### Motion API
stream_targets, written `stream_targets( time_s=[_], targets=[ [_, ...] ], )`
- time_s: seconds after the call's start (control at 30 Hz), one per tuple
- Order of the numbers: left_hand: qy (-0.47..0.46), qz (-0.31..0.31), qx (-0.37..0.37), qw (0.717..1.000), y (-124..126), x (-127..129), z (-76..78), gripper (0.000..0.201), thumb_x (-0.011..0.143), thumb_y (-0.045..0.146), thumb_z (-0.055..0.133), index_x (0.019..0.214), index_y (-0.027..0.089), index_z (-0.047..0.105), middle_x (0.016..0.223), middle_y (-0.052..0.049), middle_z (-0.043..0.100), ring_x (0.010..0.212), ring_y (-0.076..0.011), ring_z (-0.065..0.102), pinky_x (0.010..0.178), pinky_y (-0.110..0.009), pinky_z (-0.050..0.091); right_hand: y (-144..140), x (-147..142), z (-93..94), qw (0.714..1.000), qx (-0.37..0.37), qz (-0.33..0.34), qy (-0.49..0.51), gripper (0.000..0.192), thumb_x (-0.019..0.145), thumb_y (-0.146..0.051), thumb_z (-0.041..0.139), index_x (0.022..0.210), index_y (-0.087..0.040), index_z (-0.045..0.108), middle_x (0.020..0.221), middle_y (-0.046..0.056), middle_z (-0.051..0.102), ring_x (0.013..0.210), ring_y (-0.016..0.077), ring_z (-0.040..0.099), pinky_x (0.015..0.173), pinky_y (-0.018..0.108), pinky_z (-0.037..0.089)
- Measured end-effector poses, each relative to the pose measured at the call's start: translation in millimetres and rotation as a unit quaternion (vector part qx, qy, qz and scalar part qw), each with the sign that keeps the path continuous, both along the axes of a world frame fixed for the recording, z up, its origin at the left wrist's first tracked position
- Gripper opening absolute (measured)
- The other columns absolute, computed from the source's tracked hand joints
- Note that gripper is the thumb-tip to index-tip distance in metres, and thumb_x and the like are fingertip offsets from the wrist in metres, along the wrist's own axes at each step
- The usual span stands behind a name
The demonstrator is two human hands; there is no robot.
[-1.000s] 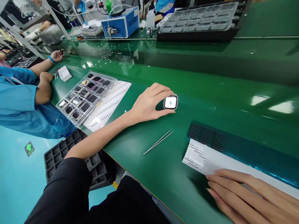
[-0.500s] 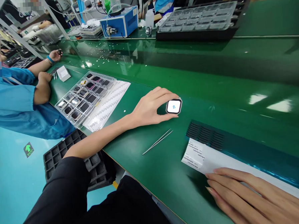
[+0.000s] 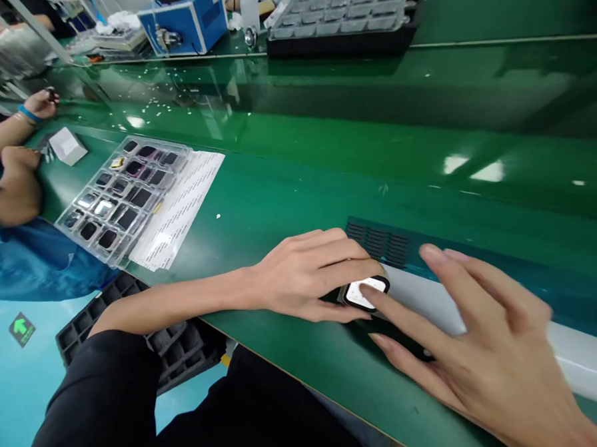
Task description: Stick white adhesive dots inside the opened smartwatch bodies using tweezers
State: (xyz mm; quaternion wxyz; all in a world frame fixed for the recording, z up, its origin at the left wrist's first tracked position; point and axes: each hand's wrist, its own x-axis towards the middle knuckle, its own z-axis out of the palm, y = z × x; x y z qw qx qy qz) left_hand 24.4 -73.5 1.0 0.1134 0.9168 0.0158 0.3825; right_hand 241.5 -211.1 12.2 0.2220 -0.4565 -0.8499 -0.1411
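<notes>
My left hand (image 3: 306, 276) grips a smartwatch body (image 3: 355, 296) by its edges, thumb below and fingers above. It has no strap, and its screen is lit white with marks too small to read. My right hand (image 3: 505, 346) has its fingers spread, with the index fingertip on or just over the screen. Beneath and behind the hands lies a white sheet (image 3: 425, 297), partly hidden. Along its far side runs a teal film (image 3: 577, 302) with a block of black strips (image 3: 387, 243) at its left end. The tweezers are out of sight, apparently behind my left hand.
To the left, a clear compartment tray (image 3: 111, 261) of watch screens lies beside a printed sheet (image 3: 185, 203). A co-worker's hand (image 3: 42, 103) is near a small white box (image 3: 69, 146). A blue machine (image 3: 182, 23) and a black tray (image 3: 339, 44) stand behind; a dark divided tray (image 3: 185, 353) sits below the table edge.
My left hand has brought the smartwatch nearer and down toward the white sheet. My right hand has left the sheet and reached to the screen. The view has shifted right.
</notes>
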Motion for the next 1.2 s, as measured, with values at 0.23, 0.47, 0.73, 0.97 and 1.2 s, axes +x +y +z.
stream_targets(
  time_s=[0.23,0.47,0.73,0.97,1.2],
  targets=[
    [-0.026,0.013,-0.009,1.0,-1.9,-0.7,0.6,0.033,0.103,0.044,0.064,0.113,0.013,0.069,0.099,-0.007,0.078,0.085,-0.016,0.07,0.076,-0.029,0.059,-3.4,-3.7,-5.5,0.999,-0.031,0.013,0.022,0.058,0.097,-0.035,0.068,0.153,-0.025,0.054,0.177,0.015,0.029,0.148,0.0415,0.051,0.11,0.058,0.057],
    [-0.024,0.034,-0.106,0.993,2.1,-4.3,4.0,0.033,0.101,0.044,0.067,0.118,0.016,0.068,0.107,-0.008,0.078,0.095,-0.0157,0.074,0.085,-0.031,0.062,-4.0,5.5,1.0,0.998,-0.048,0.021,0.019,0.07,0.097,-0.025,0.066,0.162,-0.02,0.044,0.18,0.014,0.019,0.148,0.0442,0.05,0.109,0.056,0.057],
    [0.021,0.054,0.053,0.997,3.0,-6.7,-5.5,0.033,0.105,0.039,0.058,0.122,0.012,0.068,0.104,-0.009,0.078,0.092,-0.0182,0.072,0.081,-0.032,0.058,-4.2,-2.3,-5.6,0.998,-0.065,-0.013,0.018,0.057,0.1,-0.03,0.06,0.156,-0.03,0.052,0.181,0.015,0.015,0.15,0.0517,0.046,0.102,0.066,0.058],
    [0.013,0.089,-0.038,0.995,7.3,-3.3,-2.8,0.037,0.101,0.051,0.064,0.114,0.017,0.071,0.101,-0.006,0.08,0.09,-0.0164,0.074,0.079,-0.03,0.06,-7.2,10.9,-0.9,0.997,-0.057,-0.032,0.042,0.077,0.101,-0.029,0.057,0.171,-0.033,0.025,0.181,0.005,0.02,0.148,0.043,0.051,0.103,0.057,0.059],
    [-0.058,0.075,-0.197,0.976,0.9,-0.5,-0.2,0.038,0.093,0.048,0.076,0.112,0.017,0.066,0.1,-0.004,0.081,0.084,-0.0121,0.074,0.074,-0.025,0.06,-8.8,4.5,-0.9,0.99,-0.086,-0.02,0.107,0.075,0.102,-0.026,0.059,0.17,-0.031,0.029,0.151,0.008,0.066,0.136,0.0347,0.065,0.11,0.049,0.059]
  ],
)
